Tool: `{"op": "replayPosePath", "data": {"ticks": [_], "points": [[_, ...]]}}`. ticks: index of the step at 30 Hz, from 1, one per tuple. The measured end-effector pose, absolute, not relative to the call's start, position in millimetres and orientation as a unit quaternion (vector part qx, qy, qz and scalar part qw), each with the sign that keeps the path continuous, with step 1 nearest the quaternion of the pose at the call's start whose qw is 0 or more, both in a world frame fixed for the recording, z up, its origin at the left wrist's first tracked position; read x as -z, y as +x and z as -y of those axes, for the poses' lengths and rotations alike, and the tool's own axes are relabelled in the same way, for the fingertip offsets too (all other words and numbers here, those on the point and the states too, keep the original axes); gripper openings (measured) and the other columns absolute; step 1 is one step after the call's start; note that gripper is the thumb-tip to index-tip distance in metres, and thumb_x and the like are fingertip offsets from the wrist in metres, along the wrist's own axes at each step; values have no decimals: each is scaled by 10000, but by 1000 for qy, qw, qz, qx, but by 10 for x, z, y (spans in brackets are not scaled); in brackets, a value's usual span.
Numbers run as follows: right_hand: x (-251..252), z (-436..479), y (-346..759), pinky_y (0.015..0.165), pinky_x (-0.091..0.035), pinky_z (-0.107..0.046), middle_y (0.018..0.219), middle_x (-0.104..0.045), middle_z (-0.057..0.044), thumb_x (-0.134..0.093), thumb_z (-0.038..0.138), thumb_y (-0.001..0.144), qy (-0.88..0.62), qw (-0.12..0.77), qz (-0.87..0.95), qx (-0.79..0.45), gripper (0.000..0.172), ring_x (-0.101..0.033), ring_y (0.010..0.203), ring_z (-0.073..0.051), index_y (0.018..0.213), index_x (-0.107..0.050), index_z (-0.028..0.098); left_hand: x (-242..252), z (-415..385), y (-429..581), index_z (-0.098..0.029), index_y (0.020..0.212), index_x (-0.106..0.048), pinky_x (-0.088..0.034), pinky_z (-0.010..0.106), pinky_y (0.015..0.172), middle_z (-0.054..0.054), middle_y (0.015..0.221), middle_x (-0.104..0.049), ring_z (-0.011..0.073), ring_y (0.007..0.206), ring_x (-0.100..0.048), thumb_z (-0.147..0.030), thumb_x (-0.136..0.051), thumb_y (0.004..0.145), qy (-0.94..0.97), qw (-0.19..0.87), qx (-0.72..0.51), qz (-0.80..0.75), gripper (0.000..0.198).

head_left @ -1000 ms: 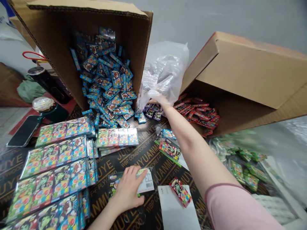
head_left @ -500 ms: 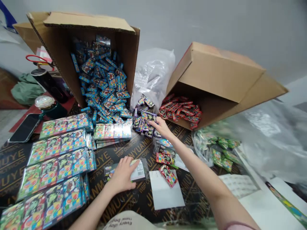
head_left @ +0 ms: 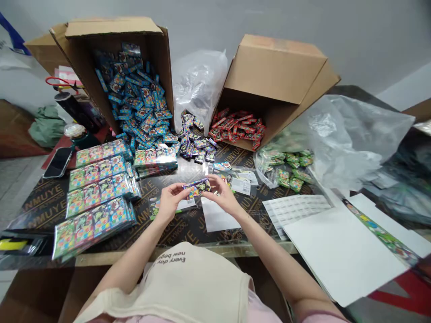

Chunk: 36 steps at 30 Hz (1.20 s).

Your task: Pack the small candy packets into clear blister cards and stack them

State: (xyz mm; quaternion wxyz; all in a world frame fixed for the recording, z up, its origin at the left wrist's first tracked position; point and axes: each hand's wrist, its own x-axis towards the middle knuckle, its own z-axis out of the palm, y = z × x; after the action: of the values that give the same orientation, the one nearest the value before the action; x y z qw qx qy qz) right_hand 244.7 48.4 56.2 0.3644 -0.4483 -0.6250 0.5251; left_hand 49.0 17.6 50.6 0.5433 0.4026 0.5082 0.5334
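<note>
Packet (head_left: 197, 188), purple and glossy, pinched at both ends between fingertips of left hand (head_left: 171, 202) and right hand (head_left: 222, 198); too light a pinch risking a slip onto loose packets (head_left: 197, 143).

Packing room — cardboard cartons (head_left: 274, 69), heaped packets (head_left: 134, 101)

A black plywood table (head_left: 45, 202) with gold lettering carries rows of green plastic-wrapped card packs (head_left: 97, 193), blue foil sachets (head_left: 134, 103), purple foil sachets (head_left: 195, 139) and red foil sachets (head_left: 235, 128) spilling from two tipped brown cardboard cartons (head_left: 112, 28), and a white card sheet (head_left: 343, 251).
</note>
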Motion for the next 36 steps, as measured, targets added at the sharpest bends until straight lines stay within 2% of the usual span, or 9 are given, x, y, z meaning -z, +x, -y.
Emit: {"op": "replayPosePath", "data": {"ticks": [3, 7, 10, 14, 18, 21, 26, 30, 36], "points": [[-512, -332, 2427, 839, -492, -363, 1292, -529, -101, -804, 461, 615, -444, 431, 582, -528, 771, -585, 1032, -231, 1293, -483, 285, -527, 20, 489, -184, 933, -719, -534, 313, 714, 62, 841, -715, 177, 754, -649, -296, -682, 782, 602, 312, -522, -518, 191], [-459, -156, 2321, 750, -525, -325, 1137, -586, -52, -740, 458, 696, -388, 466, 453, -654, 575, -612, 901, -184, 1217, -552, 301, -515, 212, 530, -236, 1016, -705, -526, 326, 771, 63, 871, -709, 178, 833, -643, -167, -600, 837, 769, 87, -461, -434, 219], [-415, -85, 2278, 671, -516, -274, 910, -620, -15, -733, 376, 708, -391, 499, 363, -683, 338, -594, 763, -142, 1014, -654, 257, -503, 285, 592, -253, 1024, -695, -519, 375, 837, 74, 976, -688, 212, 943, -625, -250, -716, 759, 749, 135, -468, -450, 266], [-369, -46, 2334, 695, -508, -295, 939, -643, -18, -710, 351, 722, -400, 484, 415, -658, 253, -592, 761, -149, 950, -670, 248, -502, 293, 641, -195, 1218, -579, -556, 373, 716, 93, 994, -653, 224, 862, -649, -409, -807, 622, 498, 460, -495, -544, 673], [-380, 4, 2407, 983, -407, -443, 1287, -546, -80, -686, 481, 740, -403, 410, 642, -507, 561, -511, 1167, -265, 1244, -553, 274, -491, 270, 674, -132, 1196, -550, -517, 262, 525, -49, 606, -577, 107, 501, -562, -359, -856, 532, 292, 664, -467, -506, 766], [-385, 38, 2426, 1099, -246, -515, 1436, -402, -108, -781, 461, 632, -372, 349, 773, -378, 849, -330, 1344, -321, 1376, -421, 268, -444, 258, 696, -142, 1178, -544, -501, 232, 528, -86, 553, -549, 80, 466, -532, -319, -873, 497, 271, 655, -496, -502, 777], [-254, 16, 2478, 1011, -381, -445, 1236, -536, -89, -753, 297, 641, -399, 396, 765, -315, 712, -492, 1165, -274, 1289, -462, 253, -213, 115, 489, -144, 1251, -526, -536, 368, 747, 61, 814, -694, 206, 771, -669, -431, -764, 652, 441, 593, -405, -537, 706], [-130, -45, 2570, 966, -398, -455, 1162, -545, -82, -775, 308, 600, -413, 385, 782, -264, 711, -499, 1109, -291, 1243, -479, 251, -7, -57, 186, -185, 1336, -470, -300, 533, 1070, 164, 1330, -533, 324, 1246, -476, -422, -802, 589, 694, 334, -279, -574, 851], [-83, -155, 2669, 949, -385, -482, 1191, -527, -126, -770, 450, 660, -433, 336, 819, -170, 750, -494, 1109, -322, 1310, -464, 236, 9, -24, 122, -187, 1486, -168, -202, 542, 1102, 154, 1341, -519, 308, 1227, -483, -320, -793, 568, 805, 219, -145, -532, 1118]]}}
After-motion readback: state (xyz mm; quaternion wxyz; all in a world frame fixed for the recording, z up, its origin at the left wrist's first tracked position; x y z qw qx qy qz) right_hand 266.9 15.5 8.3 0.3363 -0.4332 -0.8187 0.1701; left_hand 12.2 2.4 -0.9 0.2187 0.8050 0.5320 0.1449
